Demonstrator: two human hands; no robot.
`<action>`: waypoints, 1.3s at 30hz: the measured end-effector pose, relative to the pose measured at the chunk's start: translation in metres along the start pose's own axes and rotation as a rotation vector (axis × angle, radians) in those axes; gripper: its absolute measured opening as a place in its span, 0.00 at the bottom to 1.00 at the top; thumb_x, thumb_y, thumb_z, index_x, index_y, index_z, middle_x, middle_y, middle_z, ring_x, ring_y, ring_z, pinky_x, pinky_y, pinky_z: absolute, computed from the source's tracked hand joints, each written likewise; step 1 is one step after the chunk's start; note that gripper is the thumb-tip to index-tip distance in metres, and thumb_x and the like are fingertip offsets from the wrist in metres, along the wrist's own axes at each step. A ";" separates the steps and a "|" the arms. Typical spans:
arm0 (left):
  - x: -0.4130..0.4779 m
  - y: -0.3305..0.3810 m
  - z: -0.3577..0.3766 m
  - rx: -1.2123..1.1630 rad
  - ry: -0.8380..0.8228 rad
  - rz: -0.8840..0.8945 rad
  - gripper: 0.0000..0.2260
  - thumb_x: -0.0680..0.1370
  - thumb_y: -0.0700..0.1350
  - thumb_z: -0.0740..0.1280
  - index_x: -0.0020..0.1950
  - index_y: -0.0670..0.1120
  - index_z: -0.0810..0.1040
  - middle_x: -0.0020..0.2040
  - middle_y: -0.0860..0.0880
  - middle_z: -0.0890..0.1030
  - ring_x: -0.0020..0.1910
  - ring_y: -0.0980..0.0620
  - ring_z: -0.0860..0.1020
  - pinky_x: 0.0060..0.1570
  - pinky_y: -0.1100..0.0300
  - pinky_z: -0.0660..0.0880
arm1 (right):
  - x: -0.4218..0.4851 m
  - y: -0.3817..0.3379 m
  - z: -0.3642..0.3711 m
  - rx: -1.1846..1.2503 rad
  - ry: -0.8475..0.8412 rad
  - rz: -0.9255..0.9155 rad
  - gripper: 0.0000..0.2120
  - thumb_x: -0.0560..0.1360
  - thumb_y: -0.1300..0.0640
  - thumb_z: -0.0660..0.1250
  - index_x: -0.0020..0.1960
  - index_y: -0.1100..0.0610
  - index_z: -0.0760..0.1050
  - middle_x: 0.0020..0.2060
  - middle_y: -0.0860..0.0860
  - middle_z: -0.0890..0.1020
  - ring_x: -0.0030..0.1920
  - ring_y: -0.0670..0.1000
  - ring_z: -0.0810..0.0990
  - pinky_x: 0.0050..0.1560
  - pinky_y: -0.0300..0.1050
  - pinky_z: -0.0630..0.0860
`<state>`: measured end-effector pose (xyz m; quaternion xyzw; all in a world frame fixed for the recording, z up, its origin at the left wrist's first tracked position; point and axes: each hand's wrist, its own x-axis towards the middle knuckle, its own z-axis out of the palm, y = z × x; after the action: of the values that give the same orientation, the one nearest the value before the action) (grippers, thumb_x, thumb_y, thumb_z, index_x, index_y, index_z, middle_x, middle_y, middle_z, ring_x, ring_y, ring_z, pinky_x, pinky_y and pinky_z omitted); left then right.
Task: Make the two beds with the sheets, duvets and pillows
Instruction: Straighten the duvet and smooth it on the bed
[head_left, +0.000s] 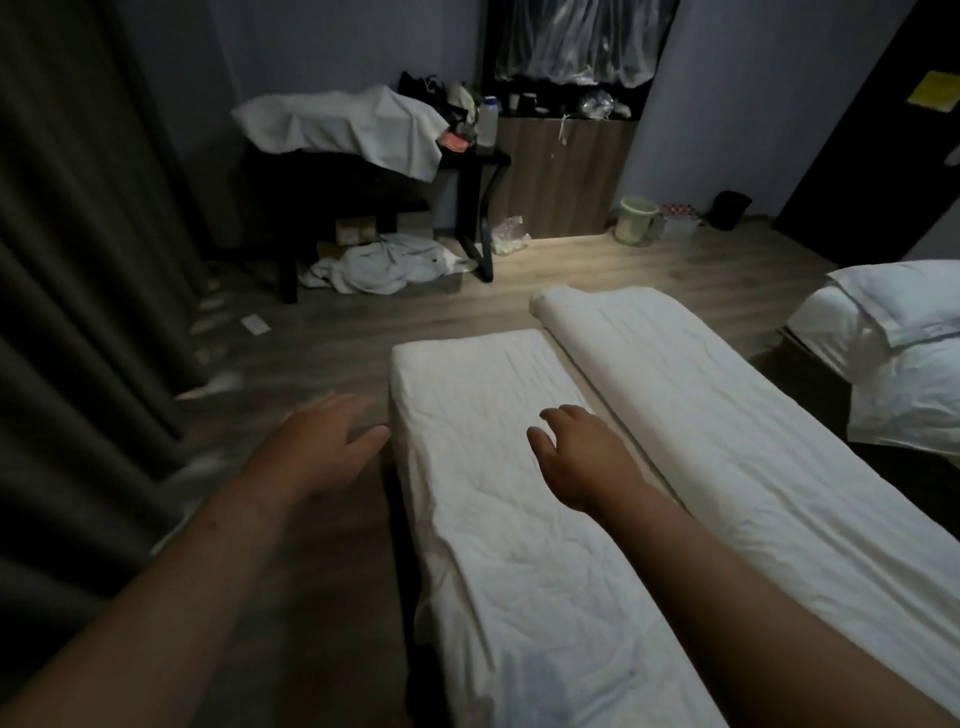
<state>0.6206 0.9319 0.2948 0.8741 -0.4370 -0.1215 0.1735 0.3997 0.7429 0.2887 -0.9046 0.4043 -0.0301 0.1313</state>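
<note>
- Now both arms are stretched forward over the near bed (415, 395), holding nothing.
- left hand (322, 441): fingers straight and spread, empty, motion-blurred. It is over the floor just beside the bed's left edge, fingertips close to the mattress corner.
- right hand (582, 457): fingers loosely extended, slightly bent, thumb out, empty. It is above the sheet (483, 545), near the folded edge of the duvet. Cannot tell if it touches the fabric.
- sheet: white and wrinkled, covering the left strip of the near bed and hanging down its left side.
- duvet (727, 415): white, folded into a long band lying lengthwise along the right part of the same bed, fold edge beside the right hand.
- second bed (914, 415): at the right, white cover on, pillow (904, 296) on top at its far end.
- dark desk (467, 171) at the back with white linen (343, 124) draped over it.
- crumpled linen pile (384, 265) on the floor under the desk.
- curtain (78, 260) at the left, green bucket (636, 219) by the far wall.
</note>
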 end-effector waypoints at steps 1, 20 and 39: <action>-0.004 -0.006 -0.010 0.031 -0.015 -0.022 0.34 0.73 0.66 0.59 0.74 0.48 0.70 0.74 0.45 0.70 0.75 0.46 0.65 0.73 0.53 0.62 | 0.001 -0.012 -0.005 -0.015 -0.011 -0.024 0.22 0.82 0.44 0.53 0.66 0.57 0.73 0.61 0.53 0.77 0.62 0.57 0.74 0.61 0.53 0.72; 0.035 -0.060 -0.119 0.128 0.030 -0.132 0.33 0.77 0.63 0.63 0.79 0.51 0.61 0.78 0.50 0.62 0.77 0.50 0.60 0.74 0.55 0.59 | 0.080 -0.130 -0.048 -0.077 0.005 -0.242 0.20 0.82 0.44 0.52 0.65 0.54 0.72 0.62 0.52 0.76 0.62 0.56 0.73 0.61 0.51 0.72; 0.360 -0.100 -0.205 0.140 0.007 -0.074 0.30 0.77 0.63 0.63 0.75 0.53 0.66 0.73 0.52 0.70 0.71 0.51 0.69 0.68 0.57 0.67 | 0.422 -0.183 -0.067 -0.105 -0.018 -0.202 0.21 0.81 0.45 0.56 0.71 0.52 0.69 0.67 0.52 0.74 0.65 0.56 0.73 0.64 0.50 0.72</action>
<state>0.9797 0.7375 0.4187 0.9001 -0.4113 -0.0939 0.1089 0.8048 0.5336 0.3796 -0.9467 0.3109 -0.0140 0.0835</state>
